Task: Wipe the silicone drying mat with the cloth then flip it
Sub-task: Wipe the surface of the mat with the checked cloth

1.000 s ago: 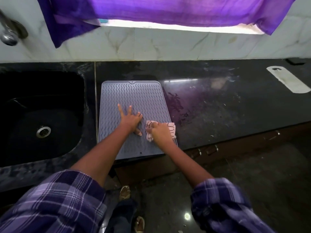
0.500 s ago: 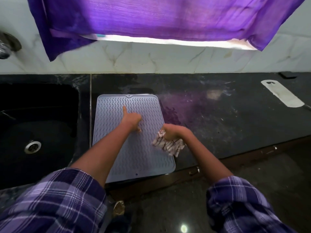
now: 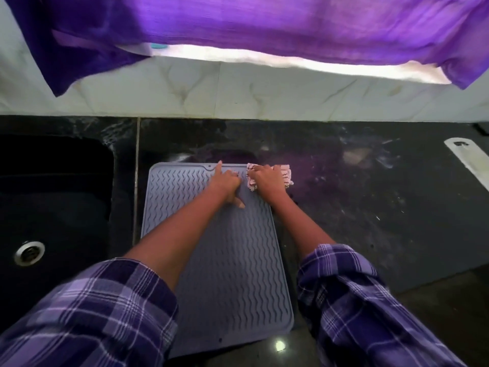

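A grey silicone drying mat point(image 3: 232, 274) with wavy ridges lies flat on the black counter, its near end past the counter's front edge. My left hand point(image 3: 226, 182) presses on the mat near its far edge, index finger and thumb stretched out. My right hand point(image 3: 267, 178) presses a pink-and-white striped cloth point(image 3: 284, 173) onto the mat's far right corner; part of the cloth lies on the counter beyond the mat.
A black sink point(image 3: 53, 207) with a metal drain point(image 3: 29, 252) sits left of the mat. A purple curtain point(image 3: 264, 25) hangs over the tiled wall. A white flat object point(image 3: 468, 157) lies at the counter's far right. The counter point(image 3: 370, 194) shows smears.
Both hands moved from the mat's middle to its far edge. The right hand carried the cloth from the right side up to the far right corner. The camera moved closer over the mat.
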A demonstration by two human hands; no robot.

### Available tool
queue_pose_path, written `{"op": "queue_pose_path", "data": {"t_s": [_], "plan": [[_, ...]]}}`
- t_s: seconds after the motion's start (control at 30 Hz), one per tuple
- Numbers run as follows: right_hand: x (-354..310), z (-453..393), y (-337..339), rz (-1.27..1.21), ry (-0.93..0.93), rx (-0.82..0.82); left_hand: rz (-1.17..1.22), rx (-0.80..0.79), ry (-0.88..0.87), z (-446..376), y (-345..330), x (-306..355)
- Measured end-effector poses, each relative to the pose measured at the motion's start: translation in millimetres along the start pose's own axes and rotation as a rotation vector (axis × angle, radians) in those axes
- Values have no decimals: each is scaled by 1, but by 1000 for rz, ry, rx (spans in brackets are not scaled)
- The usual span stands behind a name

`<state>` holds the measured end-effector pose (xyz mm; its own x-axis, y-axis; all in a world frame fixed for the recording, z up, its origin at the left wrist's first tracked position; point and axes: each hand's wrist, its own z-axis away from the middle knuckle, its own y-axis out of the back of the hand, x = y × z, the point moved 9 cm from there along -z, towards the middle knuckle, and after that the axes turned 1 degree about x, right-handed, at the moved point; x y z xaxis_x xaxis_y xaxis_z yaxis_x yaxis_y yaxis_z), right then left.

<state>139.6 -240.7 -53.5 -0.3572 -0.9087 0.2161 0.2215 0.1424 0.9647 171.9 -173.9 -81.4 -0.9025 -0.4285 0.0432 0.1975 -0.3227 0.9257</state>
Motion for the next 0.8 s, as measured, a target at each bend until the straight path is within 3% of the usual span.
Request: {"op": "queue_pose_path", "data": {"t_s": [0.3, 0.63, 0.73, 0.8], "plan": [[4, 24, -11, -11, -5, -107, -65, -2, 71, -7, 1, 0], [-30, 179, -41, -83, 14, -476, -2, 20, 79, -1, 1, -2], [-18, 197, -36, -134, -3, -664, 0, 34, 70, 5, 0, 0], [0, 183, -22, -145, -38, -706, 10, 68, 101, 7, 4, -4]]}}
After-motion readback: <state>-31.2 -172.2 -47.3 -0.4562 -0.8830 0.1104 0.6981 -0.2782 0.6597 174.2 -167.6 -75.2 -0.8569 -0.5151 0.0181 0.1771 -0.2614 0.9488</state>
